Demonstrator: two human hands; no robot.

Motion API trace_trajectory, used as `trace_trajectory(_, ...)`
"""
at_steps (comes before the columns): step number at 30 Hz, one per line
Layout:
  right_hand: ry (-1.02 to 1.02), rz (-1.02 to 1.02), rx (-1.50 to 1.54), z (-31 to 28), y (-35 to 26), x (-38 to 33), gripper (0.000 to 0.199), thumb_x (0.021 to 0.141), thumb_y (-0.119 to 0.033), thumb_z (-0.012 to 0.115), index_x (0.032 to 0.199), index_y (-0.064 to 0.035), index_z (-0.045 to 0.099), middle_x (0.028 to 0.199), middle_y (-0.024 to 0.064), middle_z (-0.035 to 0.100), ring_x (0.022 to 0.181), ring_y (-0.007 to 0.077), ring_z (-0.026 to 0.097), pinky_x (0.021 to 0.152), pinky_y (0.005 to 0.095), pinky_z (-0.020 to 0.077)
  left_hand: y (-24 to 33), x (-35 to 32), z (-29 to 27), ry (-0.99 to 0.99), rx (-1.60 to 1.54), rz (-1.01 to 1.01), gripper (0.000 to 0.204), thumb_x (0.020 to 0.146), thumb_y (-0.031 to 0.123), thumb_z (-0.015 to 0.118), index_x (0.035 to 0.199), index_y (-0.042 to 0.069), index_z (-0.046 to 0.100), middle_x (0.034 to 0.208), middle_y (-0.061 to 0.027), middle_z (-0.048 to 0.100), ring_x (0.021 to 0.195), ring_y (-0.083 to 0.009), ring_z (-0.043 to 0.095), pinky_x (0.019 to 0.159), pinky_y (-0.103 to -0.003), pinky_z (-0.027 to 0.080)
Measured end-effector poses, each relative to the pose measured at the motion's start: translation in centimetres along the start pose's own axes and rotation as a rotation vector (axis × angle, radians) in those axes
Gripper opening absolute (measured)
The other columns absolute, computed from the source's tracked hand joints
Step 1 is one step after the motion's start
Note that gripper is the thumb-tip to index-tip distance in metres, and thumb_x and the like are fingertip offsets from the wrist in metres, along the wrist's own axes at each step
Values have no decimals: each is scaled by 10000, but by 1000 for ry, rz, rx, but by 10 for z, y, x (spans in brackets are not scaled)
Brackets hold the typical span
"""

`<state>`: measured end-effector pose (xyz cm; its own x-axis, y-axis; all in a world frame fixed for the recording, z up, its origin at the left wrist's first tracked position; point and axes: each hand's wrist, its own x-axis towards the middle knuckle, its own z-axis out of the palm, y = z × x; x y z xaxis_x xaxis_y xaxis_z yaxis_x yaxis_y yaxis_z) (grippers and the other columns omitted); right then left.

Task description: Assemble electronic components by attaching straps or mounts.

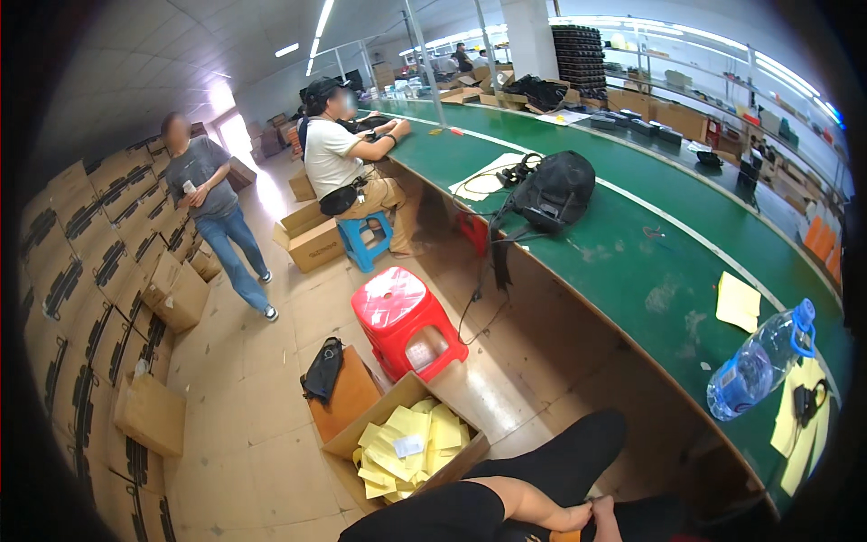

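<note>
My left hand [573, 518] rests over my dark-trousered lap at the lower edge, its forearm coming in from the left. Against it lies my right hand [605, 520]; the two touch, fingers curled in together. Whatever they may hold is hidden. A small orange patch [565, 536] shows just below them, too cut off to name. Beside my legs stands an open cardboard box [348, 470] of yellow paper slips or envelopes [406, 447].
Along my right runs a long green worktable [632, 262] bearing a black backpack [555, 190], a large water bottle [759, 366] and yellow paper [739, 303]. A red stool [393, 298] stands ahead. One person [339, 154] sits at the table; another [208, 181] stands near stacked cartons [90, 271].
</note>
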<state>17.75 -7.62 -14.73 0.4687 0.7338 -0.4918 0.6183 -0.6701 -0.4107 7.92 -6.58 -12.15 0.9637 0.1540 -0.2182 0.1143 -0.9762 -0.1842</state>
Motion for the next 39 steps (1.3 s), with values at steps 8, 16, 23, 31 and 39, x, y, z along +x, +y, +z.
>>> trace_trajectory(8,62,-34,-21,6,9,-2,222,638,-187,560,678,29,587,718,209,570,702,302,570,608,368,436,-16,-16,-6,41,96,208,202,719,212,449,752,154,639,787,-4,601,749,-161,533,654,-353,337)
trace_trajectory(16,16,10,47,26,-1,6,211,725,-181,442,651,-40,580,699,149,581,641,274,561,591,362,440,-21,-20,3,66,-27,469,181,679,175,470,672,133,645,767,-24,606,758,-197,545,637,-366,371)
trace_trajectory(23,-68,120,82,9,-19,-10,191,723,-123,441,808,-63,602,858,94,587,766,238,556,688,345,434,-10,3,27,84,-12,685,189,677,233,491,756,120,620,784,-49,581,764,-187,543,625,-329,384)
trace_trajectory(31,-25,80,29,18,-6,-15,240,684,-148,464,825,-7,597,857,175,577,802,291,562,687,369,448,-18,-19,-27,35,124,676,212,670,281,512,783,134,615,810,-50,573,761,-185,538,625,-335,371)
trace_trajectory(39,665,394,-644,72,-40,-21,254,711,-153,435,860,-25,595,887,152,578,816,269,561,704,362,438,-23,-42,-61,-38,183,555,296,633,376,559,822,153,606,873,-56,557,766,-186,530,627,-348,348)
